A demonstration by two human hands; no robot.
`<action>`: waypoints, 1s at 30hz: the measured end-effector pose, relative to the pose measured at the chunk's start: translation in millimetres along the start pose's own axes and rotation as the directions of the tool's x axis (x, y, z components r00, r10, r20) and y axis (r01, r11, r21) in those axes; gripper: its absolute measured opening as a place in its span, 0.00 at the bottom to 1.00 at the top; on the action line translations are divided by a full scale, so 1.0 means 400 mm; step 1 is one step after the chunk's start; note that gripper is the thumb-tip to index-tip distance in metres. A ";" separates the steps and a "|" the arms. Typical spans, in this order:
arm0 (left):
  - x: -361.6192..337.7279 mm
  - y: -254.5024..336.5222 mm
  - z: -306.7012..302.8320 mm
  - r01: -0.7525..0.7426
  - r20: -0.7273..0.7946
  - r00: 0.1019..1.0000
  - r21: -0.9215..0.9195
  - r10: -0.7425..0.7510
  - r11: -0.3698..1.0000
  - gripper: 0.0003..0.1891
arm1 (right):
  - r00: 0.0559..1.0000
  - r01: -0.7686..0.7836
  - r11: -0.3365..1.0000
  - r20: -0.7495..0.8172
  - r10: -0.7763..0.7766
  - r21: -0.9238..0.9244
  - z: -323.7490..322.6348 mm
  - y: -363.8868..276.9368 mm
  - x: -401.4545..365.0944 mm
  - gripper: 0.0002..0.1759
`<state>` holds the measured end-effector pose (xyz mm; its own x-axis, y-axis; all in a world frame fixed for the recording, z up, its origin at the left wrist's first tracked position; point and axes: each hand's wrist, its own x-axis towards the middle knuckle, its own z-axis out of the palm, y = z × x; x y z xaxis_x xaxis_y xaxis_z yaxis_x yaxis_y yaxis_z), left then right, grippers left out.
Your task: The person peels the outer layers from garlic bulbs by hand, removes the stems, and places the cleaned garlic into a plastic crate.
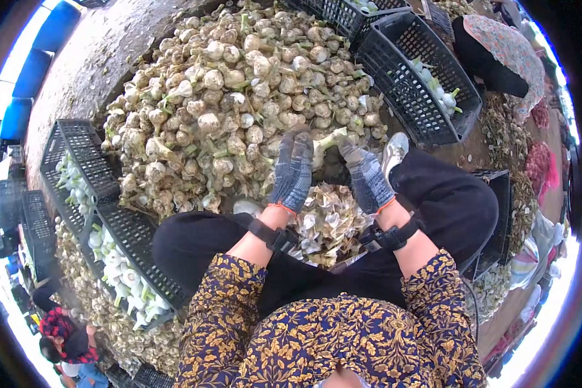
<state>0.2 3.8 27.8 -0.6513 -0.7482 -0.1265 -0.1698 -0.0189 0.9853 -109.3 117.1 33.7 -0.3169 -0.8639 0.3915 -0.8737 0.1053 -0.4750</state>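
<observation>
In blue-grey knitted gloves, both my hands work above my lap at the near edge of a large garlic heap [239, 97]. My left hand [293, 171] is closed around a garlic bulb with a pale green stem [330, 140]; its fingers hide part of the bulb. The stem points right, toward my right hand [368, 176]. That hand has its fingers curled together near the stem's end, and what they pinch is hidden. Below and between my hands lies a pile of papery garlic skins [330, 220].
Black crates with cleaned white garlic stand at left [119, 249] and upper right [420, 77]. My shoe [395, 154] rests beside the heap. One person [68, 336] sits lower left, another [504, 58] upper right. Pink net sacks [540, 167] lie along the right.
</observation>
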 end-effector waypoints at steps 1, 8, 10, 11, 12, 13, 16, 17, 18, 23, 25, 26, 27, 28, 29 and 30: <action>-0.003 -0.019 -0.003 -0.115 0.029 0.993 0.189 0.112 0.975 0.17 | 0.935 -0.354 0.887 0.119 0.334 0.295 0.008 -0.016 0.007 0.19; -0.014 -0.062 -0.005 -0.407 0.107 0.912 0.366 0.396 0.837 0.19 | 0.714 -0.700 0.620 0.320 0.623 0.353 -0.019 -0.079 0.061 0.19; -0.011 -0.069 -0.004 -0.385 0.092 0.923 0.248 0.374 0.889 0.19 | 0.711 -0.703 0.620 0.319 0.627 0.349 -0.011 -0.061 0.048 0.18; -0.010 -0.077 -0.005 -0.506 0.102 0.850 0.427 0.517 0.749 0.18 | 0.923 -0.379 0.910 0.145 0.358 0.168 0.007 -0.025 0.020 0.15; -0.009 -0.073 -0.006 -0.586 0.141 0.754 0.585 0.641 0.561 0.17 | 0.999 0.011 0.997 0.049 -0.007 -0.083 0.006 -0.021 0.020 0.12; -0.011 -0.068 -0.004 -0.586 0.143 0.755 0.584 0.640 0.561 0.17 | 0.999 0.008 0.997 0.049 -0.004 -0.083 0.002 -0.024 0.018 0.12; -0.016 -0.062 0.002 -0.479 0.053 0.866 0.375 0.497 0.794 0.18 | 0.993 -0.097 0.995 0.067 0.099 -0.027 -0.011 -0.032 0.017 0.11; -0.015 -0.076 0.002 -0.473 0.093 0.868 0.458 0.489 0.752 0.18 | 0.999 0.005 0.996 0.032 -0.002 -0.094 -0.005 -0.019 0.008 0.10; -0.013 -0.066 -0.001 -0.466 0.132 0.869 0.537 0.476 0.703 0.17 | 0.995 0.104 0.981 0.005 -0.104 -0.164 -0.004 -0.014 0.006 0.10; -0.008 -0.015 -0.009 -0.078 0.129 0.991 0.292 0.041 0.953 0.19 | 0.989 0.146 0.978 0.005 -0.147 -0.150 -0.005 -0.018 0.005 0.08; 0.020 -0.181 0.027 -0.083 0.062 0.996 0.399 0.063 0.913 0.20 | 0.991 0.137 0.982 0.020 -0.135 -0.127 -0.002 -0.022 0.004 0.08; 0.018 -0.164 0.024 -0.082 0.061 0.996 0.399 0.063 0.913 0.20 | 0.996 0.091 0.993 -0.008 -0.092 -0.074 0.000 -0.025 0.004 0.08; 0.014 -0.121 0.018 0.191 0.077 0.979 -0.031 -0.188 0.981 0.21 | 0.998 0.046 0.999 -0.034 -0.047 -0.019 0.002 -0.027 0.003 0.08; 0.011 -0.081 0.012 0.440 0.197 0.898 -0.436 -0.393 0.785 0.23 | 0.998 0.046 0.999 -0.032 -0.046 -0.018 0.002 -0.027 0.003 0.08; 0.009 -0.047 0.003 0.441 0.197 0.897 -0.435 -0.395 0.785 0.23 | 0.997 0.057 0.998 -0.041 -0.058 -0.018 0.001 -0.028 0.004 0.08; 0.007 -0.016 -0.006 0.579 0.280 0.814 -0.469 -0.510 0.667 0.24 | 0.996 0.069 0.997 -0.050 -0.070 -0.018 -0.001 -0.030 0.005 0.09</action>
<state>1.3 0.2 21.3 -0.6502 -0.4138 -0.6372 -0.1433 -0.7568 0.6377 -99.7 114.3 40.4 -0.2735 -0.8434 0.4625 -0.8999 0.0545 -0.4327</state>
